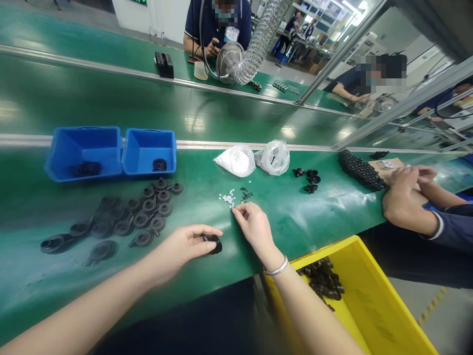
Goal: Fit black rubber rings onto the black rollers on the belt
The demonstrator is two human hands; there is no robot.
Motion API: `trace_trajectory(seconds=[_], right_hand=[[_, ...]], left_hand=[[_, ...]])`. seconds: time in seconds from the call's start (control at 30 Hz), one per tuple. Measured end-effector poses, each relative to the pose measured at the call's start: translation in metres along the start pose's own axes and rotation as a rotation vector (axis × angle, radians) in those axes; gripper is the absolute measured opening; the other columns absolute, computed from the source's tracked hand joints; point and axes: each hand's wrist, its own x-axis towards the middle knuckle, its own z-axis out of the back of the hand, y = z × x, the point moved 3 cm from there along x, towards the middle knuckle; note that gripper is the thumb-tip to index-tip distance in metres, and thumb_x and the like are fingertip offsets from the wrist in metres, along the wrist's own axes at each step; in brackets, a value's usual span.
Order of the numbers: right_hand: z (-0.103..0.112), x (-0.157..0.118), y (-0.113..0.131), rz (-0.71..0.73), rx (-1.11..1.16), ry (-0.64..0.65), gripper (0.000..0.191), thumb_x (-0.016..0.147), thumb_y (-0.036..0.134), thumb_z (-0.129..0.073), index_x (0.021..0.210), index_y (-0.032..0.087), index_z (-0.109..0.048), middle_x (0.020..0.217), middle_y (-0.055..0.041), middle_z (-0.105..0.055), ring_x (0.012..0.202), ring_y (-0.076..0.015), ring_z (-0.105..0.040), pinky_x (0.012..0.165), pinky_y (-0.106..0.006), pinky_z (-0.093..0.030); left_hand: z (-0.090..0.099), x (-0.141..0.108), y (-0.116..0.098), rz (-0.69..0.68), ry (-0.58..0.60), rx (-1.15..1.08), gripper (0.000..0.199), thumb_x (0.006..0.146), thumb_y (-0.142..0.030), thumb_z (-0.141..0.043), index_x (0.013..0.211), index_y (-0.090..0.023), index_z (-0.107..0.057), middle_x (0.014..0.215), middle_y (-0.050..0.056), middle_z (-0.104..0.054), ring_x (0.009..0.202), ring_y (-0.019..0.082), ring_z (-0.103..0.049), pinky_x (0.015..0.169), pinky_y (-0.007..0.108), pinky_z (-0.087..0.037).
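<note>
A black round part (216, 245) is held between the thumb and fingers of my left hand (190, 242), low over the green table. My right hand (251, 222) has its thumb and index finger pinched at the near edge of a small pile of white pieces (228, 198); whatever is between the fingertips is too small to make out. Small black pieces (245, 194) lie just right of the white ones. Left of my hands, many black round parts (142, 220) are spread on the table.
Two blue bins (86, 173) (148, 172) stand at the back left. Plastic bags (238, 161) (275, 159) lie behind the small pieces. A yellow crate (373, 291) is at the near right. A person's hands (406, 180) work beside stacked black parts (360, 170).
</note>
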Motion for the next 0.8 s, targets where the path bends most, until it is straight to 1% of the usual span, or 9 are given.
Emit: trace_trajectory(seconds=[0.1, 0.2, 0.3, 0.37, 0.43, 0.53, 0.67, 0.73, 0.8], right_hand=[[0.0, -0.001, -0.001, 0.0, 0.022, 0.005, 0.022, 0.091, 0.035, -0.055, 0.083, 0.018, -0.067, 0.077, -0.0041, -0.064, 0.064, -0.016, -0.056, 0.061, -0.028, -0.044], [0.0, -0.002, -0.002, -0.005, 0.045, 0.003, 0.024, 0.091, 0.037, -0.055, 0.085, 0.018, -0.068, 0.077, -0.0043, -0.065, 0.063, -0.0157, -0.056, 0.061, -0.028, -0.046], [-0.001, -0.001, -0.003, -0.025, 0.048, -0.018, 0.027, 0.091, 0.039, -0.054, 0.084, 0.017, -0.069, 0.077, -0.0046, -0.065, 0.062, -0.0159, -0.056, 0.06, -0.028, -0.045], [-0.002, 0.0, -0.004, -0.045, 0.044, -0.032, 0.029, 0.091, 0.04, -0.054, 0.081, 0.017, -0.068, 0.075, -0.0046, -0.065, 0.062, -0.0161, -0.055, 0.059, -0.028, -0.043], [-0.004, 0.002, -0.004, -0.06, 0.041, -0.04, 0.029, 0.091, 0.04, -0.055, 0.079, 0.017, -0.068, 0.074, -0.0045, -0.064, 0.061, -0.0164, -0.055, 0.059, -0.029, -0.042], [-0.006, 0.005, -0.004, -0.062, 0.046, -0.043, 0.029, 0.091, 0.039, -0.055, 0.077, 0.017, -0.068, 0.073, -0.0043, -0.064, 0.062, -0.0168, -0.055, 0.059, -0.029, -0.042], [0.001, 0.002, 0.001, -0.035, 0.065, -0.044, 0.028, 0.091, 0.038, -0.055, 0.077, 0.018, -0.067, 0.072, -0.0032, -0.063, 0.064, -0.0162, -0.056, 0.06, -0.029, -0.044], [0.007, -0.008, 0.011, 0.014, 0.09, -0.047, 0.025, 0.092, 0.035, -0.055, 0.077, 0.018, -0.067, 0.071, -0.0023, -0.062, 0.063, -0.0152, -0.055, 0.06, -0.028, -0.044], [0.013, -0.023, 0.025, 0.114, 0.131, -0.034, 0.021, 0.094, 0.03, -0.055, 0.079, 0.019, -0.066, 0.072, -0.0016, -0.061, 0.063, -0.0144, -0.055, 0.061, -0.028, -0.046]], left_hand=[[-0.002, -0.001, 0.002, -0.004, 0.056, -0.205, 0.027, 0.082, -0.032, -0.073, 0.103, -0.018, -0.065, 0.104, 0.006, -0.069, 0.107, 0.024, -0.066, 0.104, 0.042, -0.044], [-0.002, -0.002, 0.005, 0.022, 0.093, -0.304, 0.025, 0.084, -0.032, -0.072, 0.104, -0.021, -0.062, 0.109, 0.005, -0.064, 0.106, 0.027, -0.068, 0.1, 0.046, -0.048], [-0.002, -0.003, 0.01, 0.073, 0.093, -0.28, 0.036, 0.085, -0.033, -0.071, 0.117, -0.023, -0.059, 0.129, 0.009, -0.054, 0.105, 0.03, -0.069, 0.093, 0.047, -0.054], [-0.003, -0.004, 0.012, 0.091, 0.088, -0.259, 0.041, 0.084, -0.032, -0.071, 0.121, -0.022, -0.058, 0.136, 0.012, -0.049, 0.106, 0.031, -0.069, 0.091, 0.046, -0.055], [-0.003, -0.004, 0.013, 0.086, 0.102, -0.255, 0.041, 0.083, -0.03, -0.072, 0.12, -0.019, -0.058, 0.135, 0.013, -0.05, 0.11, 0.031, -0.067, 0.096, 0.045, -0.052], [-0.005, -0.003, 0.012, 0.051, 0.131, -0.249, 0.035, 0.083, -0.026, -0.073, 0.114, -0.019, -0.058, 0.128, 0.01, -0.054, 0.114, 0.029, -0.065, 0.103, 0.043, -0.048], [-0.005, -0.002, 0.013, 0.002, 0.139, -0.209, 0.03, 0.085, -0.029, -0.071, 0.108, -0.021, -0.055, 0.12, 0.007, -0.056, 0.11, 0.029, -0.067, 0.096, 0.045, -0.052], [-0.004, 0.0, 0.014, -0.035, 0.125, -0.183, 0.034, 0.084, -0.031, -0.071, 0.111, -0.021, -0.054, 0.119, 0.007, -0.056, 0.109, 0.028, -0.067, 0.095, 0.044, -0.051], [-0.003, 0.003, 0.017, -0.085, 0.119, -0.16, 0.039, 0.083, -0.032, -0.071, 0.116, -0.022, -0.053, 0.121, 0.008, -0.057, 0.112, 0.028, -0.065, 0.099, 0.044, -0.048]])
